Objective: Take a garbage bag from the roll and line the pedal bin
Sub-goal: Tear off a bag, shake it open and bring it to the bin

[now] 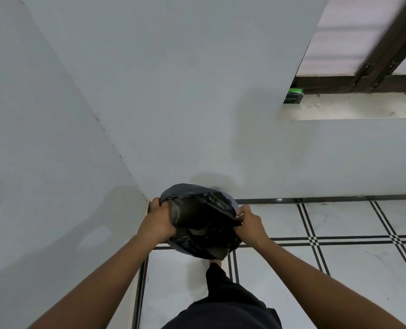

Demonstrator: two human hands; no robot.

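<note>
1. Two bare hands work at a bin in the low middle of the frame, where two white walls meet.
2. On the left, the left hand (158,220) curls its fingers around the edge of the black garbage bag (204,224) and grips it at the bin's left side.
3. In the middle, the pedal bin (173,191) stands on the floor in the corner. Its grey lid is up behind the bag. The crumpled bag covers the bin's mouth and hangs over the front.
4. Just right of the bag, the right hand (250,223) pinches the bag's other edge at the bin's right side.
5. Below the bin, a leg in dark pants (221,293) reaches toward the bin's foot.
6. Far to the upper right, a green and black box (294,96) sits on the window ledge (353,108).
</note>
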